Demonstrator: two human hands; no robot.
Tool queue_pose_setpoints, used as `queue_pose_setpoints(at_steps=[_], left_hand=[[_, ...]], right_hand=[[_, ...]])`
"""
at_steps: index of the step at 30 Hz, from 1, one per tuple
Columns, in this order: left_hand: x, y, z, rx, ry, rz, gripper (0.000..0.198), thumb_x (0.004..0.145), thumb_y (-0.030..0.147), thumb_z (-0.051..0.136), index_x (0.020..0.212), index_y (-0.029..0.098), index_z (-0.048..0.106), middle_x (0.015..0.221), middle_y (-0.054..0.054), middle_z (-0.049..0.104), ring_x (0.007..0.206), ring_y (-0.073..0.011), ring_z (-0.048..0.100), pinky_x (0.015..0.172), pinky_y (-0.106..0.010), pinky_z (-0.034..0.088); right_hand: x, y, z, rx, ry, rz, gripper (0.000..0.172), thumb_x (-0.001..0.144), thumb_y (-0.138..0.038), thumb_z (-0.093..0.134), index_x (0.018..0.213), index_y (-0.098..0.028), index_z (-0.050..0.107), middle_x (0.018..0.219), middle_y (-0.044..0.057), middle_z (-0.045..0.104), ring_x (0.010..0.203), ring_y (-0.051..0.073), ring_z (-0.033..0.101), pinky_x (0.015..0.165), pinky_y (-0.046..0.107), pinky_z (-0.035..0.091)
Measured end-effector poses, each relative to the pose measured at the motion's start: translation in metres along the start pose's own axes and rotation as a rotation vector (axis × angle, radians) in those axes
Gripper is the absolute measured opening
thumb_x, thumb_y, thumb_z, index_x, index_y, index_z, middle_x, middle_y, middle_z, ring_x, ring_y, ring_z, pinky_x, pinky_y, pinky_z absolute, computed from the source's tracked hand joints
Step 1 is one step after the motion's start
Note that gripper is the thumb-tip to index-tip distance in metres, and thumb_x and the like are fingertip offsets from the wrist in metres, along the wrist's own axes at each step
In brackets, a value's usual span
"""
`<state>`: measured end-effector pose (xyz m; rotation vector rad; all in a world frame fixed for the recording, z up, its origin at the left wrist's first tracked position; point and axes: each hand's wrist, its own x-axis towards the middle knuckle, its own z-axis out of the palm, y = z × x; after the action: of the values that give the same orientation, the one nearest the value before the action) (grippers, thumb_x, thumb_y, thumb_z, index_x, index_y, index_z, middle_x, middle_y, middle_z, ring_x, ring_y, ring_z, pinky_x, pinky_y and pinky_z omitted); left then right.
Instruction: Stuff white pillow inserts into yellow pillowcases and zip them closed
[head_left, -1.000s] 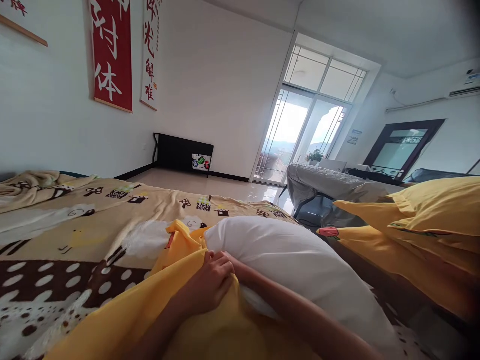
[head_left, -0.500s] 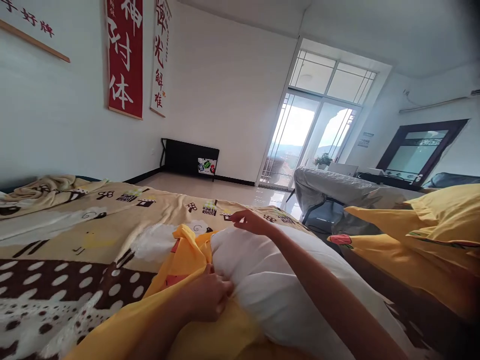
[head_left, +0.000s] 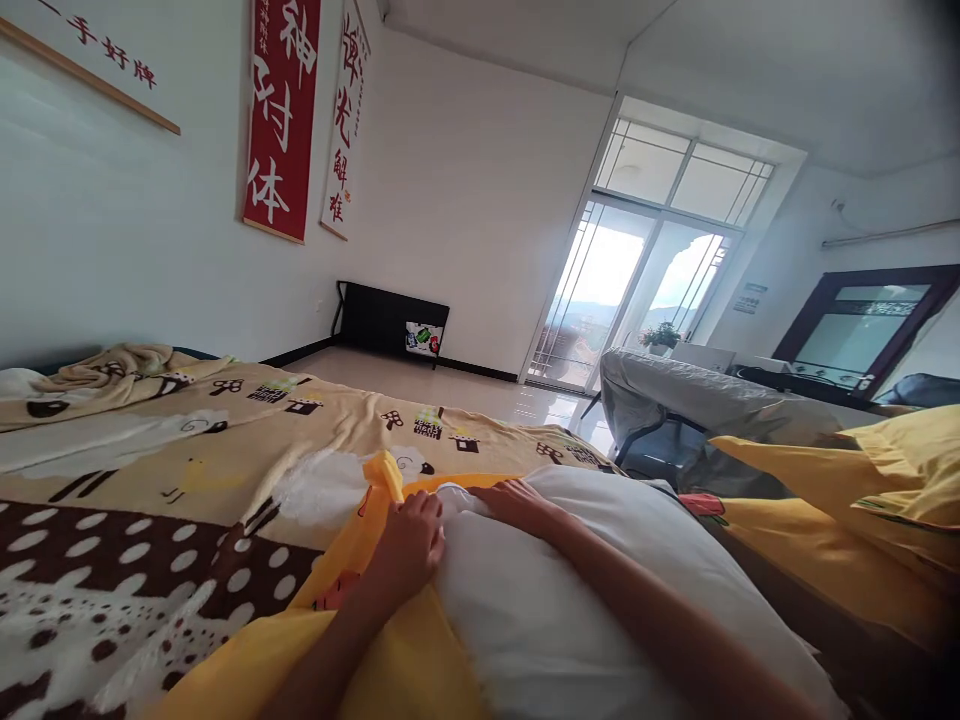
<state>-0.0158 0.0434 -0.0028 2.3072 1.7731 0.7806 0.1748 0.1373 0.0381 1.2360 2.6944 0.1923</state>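
A plump white pillow (head_left: pixel 570 600) lies in front of me on a patterned blanket, beside and partly over a yellow cloth cover (head_left: pixel 405 650). My left hand (head_left: pixel 412 540) is closed on the edge of the yellow cover, at the pillow's left side. A loose fold of the cover stands up just beyond those fingers. My right hand (head_left: pixel 514 505) is at the pillow's far left corner, its fingers bent around a bit of white fabric. The fingertips of my right hand are partly hidden.
The beige and brown blanket (head_left: pixel 180 480) spreads to the left. More yellow fabric (head_left: pixel 810 530) lies at the right. Behind it stands a plastic-covered table (head_left: pixel 697 390) with a plant (head_left: pixel 660 335). A black folded item (head_left: pixel 375 320) leans against the back wall.
My left hand has moved up along the cover's edge. My right hand has come down from above the pillow onto its corner. The view has shifted slightly.
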Motion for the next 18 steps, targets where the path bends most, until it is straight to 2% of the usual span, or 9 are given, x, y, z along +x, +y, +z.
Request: queue_pose_setpoints(at_steps=[3, 6, 9, 11, 15, 18], left_hand=[[0.005, -0.007, 0.007, 0.052, -0.011, -0.181, 0.033, 0.075, 0.018, 0.045, 0.108, 0.016, 0.048, 0.117, -0.015, 0.055, 0.111, -0.0277, 0.05, 0.091, -0.041, 0.041], [0.001, -0.012, 0.008, 0.121, -0.066, -0.218, 0.046, 0.074, 0.013, 0.044, 0.119, 0.012, 0.045, 0.124, -0.018, 0.052, 0.113, -0.0284, 0.051, 0.088, -0.039, 0.043], [-0.004, -0.014, 0.004, 0.179, -0.13, -0.239, 0.057, 0.075, 0.006, 0.041, 0.132, 0.007, 0.038, 0.124, -0.023, 0.054, 0.107, -0.0292, 0.057, 0.082, -0.036, 0.046], [-0.005, -0.016, 0.001, 0.195, -0.139, -0.265, 0.054, 0.079, 0.005, 0.037, 0.133, 0.005, 0.039, 0.12, -0.023, 0.058, 0.104, -0.0289, 0.061, 0.079, -0.035, 0.047], [-0.007, -0.021, -0.005, 0.201, -0.123, -0.307, 0.044, 0.082, 0.006, 0.032, 0.122, 0.01, 0.05, 0.104, -0.017, 0.066, 0.098, -0.027, 0.064, 0.076, -0.033, 0.047], [-0.012, -0.022, -0.002, 0.232, -0.135, -0.267, 0.041, 0.081, 0.007, 0.037, 0.118, 0.012, 0.054, 0.092, -0.016, 0.069, 0.092, -0.0287, 0.066, 0.074, -0.035, 0.047]], right_hand=[[-0.024, -0.02, -0.012, -0.078, 0.042, -0.086, 0.063, 0.092, -0.044, 0.04, 0.149, -0.021, 0.026, 0.098, 0.015, 0.07, 0.087, 0.03, 0.067, 0.076, 0.038, 0.045], [-0.043, -0.035, -0.028, -0.119, 0.03, -0.195, 0.068, 0.09, -0.041, 0.042, 0.151, -0.024, 0.019, 0.1, 0.012, 0.069, 0.084, 0.027, 0.066, 0.073, 0.035, 0.044], [-0.053, -0.044, -0.042, -0.14, -0.051, -0.204, 0.069, 0.086, -0.037, 0.045, 0.15, -0.029, 0.022, 0.095, 0.01, 0.07, 0.085, 0.028, 0.066, 0.072, 0.034, 0.043], [-0.055, -0.049, -0.047, -0.162, -0.111, -0.193, 0.069, 0.084, -0.035, 0.047, 0.149, -0.03, 0.026, 0.093, 0.011, 0.07, 0.084, 0.028, 0.066, 0.069, 0.032, 0.042], [-0.05, -0.058, -0.04, -0.174, -0.168, -0.243, 0.07, 0.079, -0.034, 0.052, 0.146, -0.031, 0.032, 0.092, 0.01, 0.071, 0.08, 0.027, 0.067, 0.066, 0.031, 0.041], [-0.044, -0.063, -0.029, -0.17, -0.169, -0.303, 0.068, 0.077, -0.034, 0.053, 0.143, -0.032, 0.038, 0.094, 0.009, 0.071, 0.08, 0.028, 0.067, 0.064, 0.032, 0.041]])
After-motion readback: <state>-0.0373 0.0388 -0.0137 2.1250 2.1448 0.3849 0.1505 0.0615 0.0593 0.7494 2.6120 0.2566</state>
